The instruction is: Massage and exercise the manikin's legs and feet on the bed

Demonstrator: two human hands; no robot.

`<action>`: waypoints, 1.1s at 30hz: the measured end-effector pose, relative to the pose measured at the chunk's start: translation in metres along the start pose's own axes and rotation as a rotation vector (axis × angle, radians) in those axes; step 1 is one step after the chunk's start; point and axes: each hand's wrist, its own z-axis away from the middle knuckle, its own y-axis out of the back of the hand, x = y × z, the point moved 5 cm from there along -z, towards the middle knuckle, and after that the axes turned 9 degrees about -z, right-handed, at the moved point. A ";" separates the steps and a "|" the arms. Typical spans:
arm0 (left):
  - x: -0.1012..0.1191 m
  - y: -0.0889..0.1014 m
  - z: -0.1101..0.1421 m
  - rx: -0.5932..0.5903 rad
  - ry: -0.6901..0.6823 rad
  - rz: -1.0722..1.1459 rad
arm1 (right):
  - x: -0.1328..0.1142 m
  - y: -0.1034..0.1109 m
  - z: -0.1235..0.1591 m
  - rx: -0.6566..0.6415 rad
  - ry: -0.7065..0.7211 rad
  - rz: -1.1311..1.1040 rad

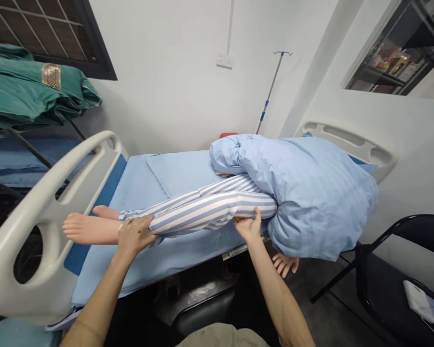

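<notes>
A mannequin-like figure lies on a bed, its legs in blue-and-white striped trousers [198, 212]. My left hand [135, 234] is wrapped over the near leg's ankle, just above the smooth bare foot [94, 228]. Under the same leg, close to the knee, my right hand [249, 225] cups it from the near side, thumb up against the fabric. Part of that palm and its fingers is hidden below the leg. The far foot [105, 212] rests behind the near one. A bunched light blue quilt [311, 188] covers the upper body; a stiff hand [286, 263] hangs out below it.
The bed's pale footboard [94, 154] rises at left and its headboard [347, 137] at right. An IV pole [273, 86] stands by the wall. A black folding chair [383, 284] with a white device [417, 296] is at right. Green folded cloth [29, 96] lies at upper left.
</notes>
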 end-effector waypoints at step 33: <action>0.103 -0.050 -0.008 -0.135 0.205 0.293 | -0.049 -0.052 0.013 -0.159 0.045 0.101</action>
